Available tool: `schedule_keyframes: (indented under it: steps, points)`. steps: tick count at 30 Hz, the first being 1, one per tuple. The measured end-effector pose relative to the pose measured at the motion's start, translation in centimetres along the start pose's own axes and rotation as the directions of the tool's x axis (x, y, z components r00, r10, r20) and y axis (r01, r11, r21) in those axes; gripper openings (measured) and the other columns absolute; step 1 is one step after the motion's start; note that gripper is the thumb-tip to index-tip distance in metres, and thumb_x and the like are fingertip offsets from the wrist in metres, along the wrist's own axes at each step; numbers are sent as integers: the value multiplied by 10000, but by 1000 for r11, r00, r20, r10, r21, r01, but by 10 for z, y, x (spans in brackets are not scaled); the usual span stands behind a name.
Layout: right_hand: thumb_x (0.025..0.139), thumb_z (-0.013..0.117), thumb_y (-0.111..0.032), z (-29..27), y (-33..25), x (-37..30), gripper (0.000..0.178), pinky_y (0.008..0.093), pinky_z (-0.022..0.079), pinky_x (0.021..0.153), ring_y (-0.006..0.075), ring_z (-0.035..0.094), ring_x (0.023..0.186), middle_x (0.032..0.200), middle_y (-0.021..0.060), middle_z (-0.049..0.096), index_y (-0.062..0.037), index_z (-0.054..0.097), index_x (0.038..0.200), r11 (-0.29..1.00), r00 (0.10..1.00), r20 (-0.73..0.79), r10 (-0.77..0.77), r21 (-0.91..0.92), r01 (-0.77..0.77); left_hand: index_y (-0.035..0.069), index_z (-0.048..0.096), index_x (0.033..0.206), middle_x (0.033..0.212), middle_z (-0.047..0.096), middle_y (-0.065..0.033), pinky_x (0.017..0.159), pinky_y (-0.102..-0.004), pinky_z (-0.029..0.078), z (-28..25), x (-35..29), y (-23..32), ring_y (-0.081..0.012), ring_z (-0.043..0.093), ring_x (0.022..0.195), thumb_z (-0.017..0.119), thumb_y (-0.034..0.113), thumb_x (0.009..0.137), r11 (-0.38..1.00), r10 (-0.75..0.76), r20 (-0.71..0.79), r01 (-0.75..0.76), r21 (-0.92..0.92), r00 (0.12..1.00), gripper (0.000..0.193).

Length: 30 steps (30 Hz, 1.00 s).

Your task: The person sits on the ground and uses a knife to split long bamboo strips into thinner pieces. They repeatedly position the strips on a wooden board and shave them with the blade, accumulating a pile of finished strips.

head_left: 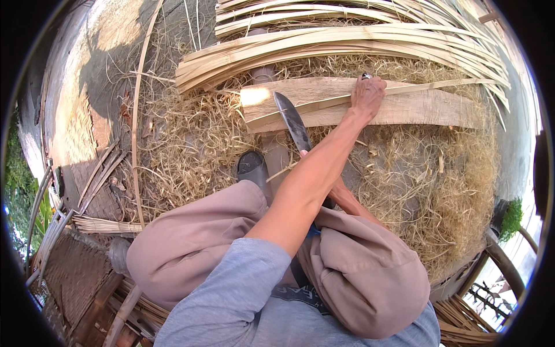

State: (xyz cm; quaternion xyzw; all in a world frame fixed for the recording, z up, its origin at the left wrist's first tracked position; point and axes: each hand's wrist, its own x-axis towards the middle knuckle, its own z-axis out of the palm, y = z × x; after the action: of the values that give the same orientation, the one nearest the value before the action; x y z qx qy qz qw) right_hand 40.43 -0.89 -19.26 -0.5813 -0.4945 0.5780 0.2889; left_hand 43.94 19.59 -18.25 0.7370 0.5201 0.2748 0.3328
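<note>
My left hand (pixel 367 94) reaches forward and presses a long thin bamboo strip (pixel 428 87) down on a pale wooden plank (pixel 416 109); a ring shows on one finger. The strip runs along the plank from left to far right. A big dark-bladed knife (pixel 292 120) lies with its tip on the plank, just left of that hand. My right hand (pixel 303 154) grips the knife's handle and is mostly hidden behind my left forearm.
A pile of split bamboo strips (pixel 347 40) lies beyond the plank. Curly bamboo shavings (pixel 191 139) cover the ground around it. My black shoe (pixel 252 168) and bent knees are below. A long thin cane (pixel 137 115) and woven mats (pixel 81 272) lie at the left.
</note>
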Motion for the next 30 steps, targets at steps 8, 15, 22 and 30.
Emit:
schedule_keyframes:
  steps: [8,15,22,30]
  points:
    - [1027,668,-390,14,-25,-6,396,336,396,586,105,424,642,714,-22,443,-83,519,825,939,955,157,-253,-199,282,57,620,880,889,624,-84,1201,-563,360,3,6,2,-291,656,921,675,166,960,999,-41,74,38,38,996,146]
    - [1016,679,-397,-5,-29,-2,470,344,403,595,111,420,627,683,-1,429,-84,480,726,965,997,67,44,255,-60,68,644,886,898,642,-100,939,-457,475,11,-10,11,-283,681,848,591,50,920,986,69,-149,-45,162,986,65]
    - [1022,671,-320,-6,-46,-18,295,366,459,773,159,548,860,912,69,594,-37,590,995,958,951,285,-123,-216,189,72,657,903,914,652,-95,911,-439,463,6,-15,16,-284,684,868,567,27,893,986,73,-163,-47,163,984,102]
    - [1041,652,-278,4,-54,-29,254,379,470,800,168,557,894,930,72,602,-25,640,1055,981,973,197,-121,-125,148,123,597,873,931,593,-69,907,-419,437,11,-19,9,-233,637,834,553,37,906,979,83,-233,-36,202,969,102]
